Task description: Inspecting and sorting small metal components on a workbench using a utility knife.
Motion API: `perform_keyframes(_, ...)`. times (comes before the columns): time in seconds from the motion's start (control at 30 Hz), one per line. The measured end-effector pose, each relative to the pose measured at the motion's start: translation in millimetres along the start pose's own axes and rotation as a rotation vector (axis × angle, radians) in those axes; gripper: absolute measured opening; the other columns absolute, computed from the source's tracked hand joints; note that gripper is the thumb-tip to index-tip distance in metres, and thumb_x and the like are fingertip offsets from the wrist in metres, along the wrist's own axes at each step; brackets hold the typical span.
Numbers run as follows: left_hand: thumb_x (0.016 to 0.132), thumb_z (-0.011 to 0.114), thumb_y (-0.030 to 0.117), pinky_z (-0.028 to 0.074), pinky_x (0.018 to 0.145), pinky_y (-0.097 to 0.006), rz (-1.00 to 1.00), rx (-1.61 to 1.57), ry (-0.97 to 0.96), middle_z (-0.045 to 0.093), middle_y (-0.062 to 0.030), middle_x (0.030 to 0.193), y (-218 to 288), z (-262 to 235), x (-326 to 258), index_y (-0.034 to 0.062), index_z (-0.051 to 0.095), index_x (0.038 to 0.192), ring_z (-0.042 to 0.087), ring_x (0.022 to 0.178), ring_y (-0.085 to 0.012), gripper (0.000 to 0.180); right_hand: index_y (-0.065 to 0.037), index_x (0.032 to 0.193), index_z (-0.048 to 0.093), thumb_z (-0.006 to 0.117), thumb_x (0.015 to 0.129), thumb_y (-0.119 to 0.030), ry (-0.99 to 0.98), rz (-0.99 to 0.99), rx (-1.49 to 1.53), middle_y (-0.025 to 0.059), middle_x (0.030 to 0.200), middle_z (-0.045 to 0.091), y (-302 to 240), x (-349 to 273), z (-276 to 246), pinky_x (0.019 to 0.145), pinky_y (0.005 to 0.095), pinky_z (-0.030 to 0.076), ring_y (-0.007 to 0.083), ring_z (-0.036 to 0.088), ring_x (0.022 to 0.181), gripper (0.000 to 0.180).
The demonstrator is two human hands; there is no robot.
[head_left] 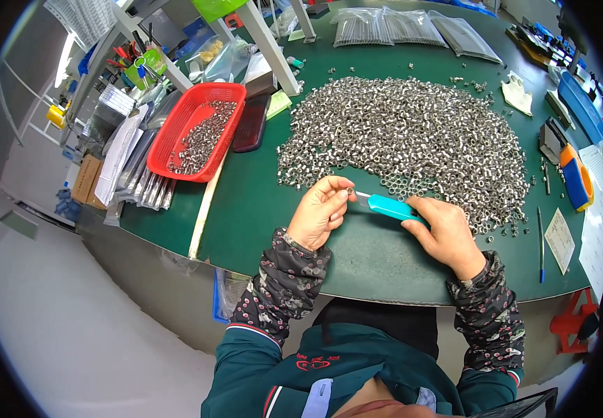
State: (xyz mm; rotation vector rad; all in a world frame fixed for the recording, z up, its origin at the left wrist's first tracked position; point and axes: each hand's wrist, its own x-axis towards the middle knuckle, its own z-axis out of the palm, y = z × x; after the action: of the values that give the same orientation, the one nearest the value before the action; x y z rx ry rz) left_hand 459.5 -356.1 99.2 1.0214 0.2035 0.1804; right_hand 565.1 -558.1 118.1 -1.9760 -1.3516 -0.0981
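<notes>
Between thumb and forefinger, my left hand pinches a small metal ring. My right hand is wrapped round the teal handle of a utility knife. Its blade points left and reaches close to the ring; whether they touch I cannot tell. Just beyond both hands spreads a large heap of small silver metal rings. Several rings lie flat in a cluster at the heap's near edge, beside the knife.
A red plastic basket with more rings stands left, next to a dark tray. Bagged rods lie at the back. On the right are an orange-and-blue tool, a pen, a card and a blue tray.
</notes>
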Motion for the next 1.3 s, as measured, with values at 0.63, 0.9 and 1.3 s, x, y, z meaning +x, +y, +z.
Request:
perform_keyframes(0.63, 0.082, 0.050, 0.008, 0.024, 0.039, -0.013, -0.026, -0.044, -0.029, 0.049, -0.0013, 0.072, -3.5, -0.6, 0.2, 0.0024, 0.049, 0.092, 0.032, 0.047, -0.0009, 0.012, -0.006, 0.090, 0.054, 0.055, 0.074, -0.023, -0.073, 0.061, 0.038, 0.0121, 0.067, 0.054, -2.1, -1.0, 0.6, 0.052, 0.0380, 0.042, 0.0301, 0.054, 0.060, 0.023)
perform_keyframes(0.9, 0.082, 0.050, 0.009, 0.024, 0.039, -0.013, -0.038, -0.031, -0.015, 0.049, -0.0010, 0.070, -2.6, 0.4, -1.0, 0.0014, 0.049, 0.091, 0.032, 0.047, -0.0010, 0.012, -0.007, 0.091, 0.053, 0.058, 0.072, -0.022, -0.034, 0.018, -0.058, 0.0099, 0.063, 0.051, -3.0, -2.1, 1.3, 0.049, 0.0369, 0.042, 0.0275, 0.053, 0.056, 0.024)
perform_keyframes(1.3, 0.083, 0.048, 0.011, 0.026, 0.039, -0.013, -0.033, -0.022, 0.018, 0.048, -0.0009, 0.068, -4.9, 2.0, -0.4, 0.0015, 0.050, 0.089, 0.033, 0.046, -0.0012, 0.011, -0.008, 0.089, 0.052, 0.059, 0.070, -0.020, 0.014, -0.025, -0.112, 0.0088, 0.061, 0.048, -4.0, -1.6, 2.0, 0.048, 0.0364, 0.041, 0.0261, 0.052, 0.054, 0.023)
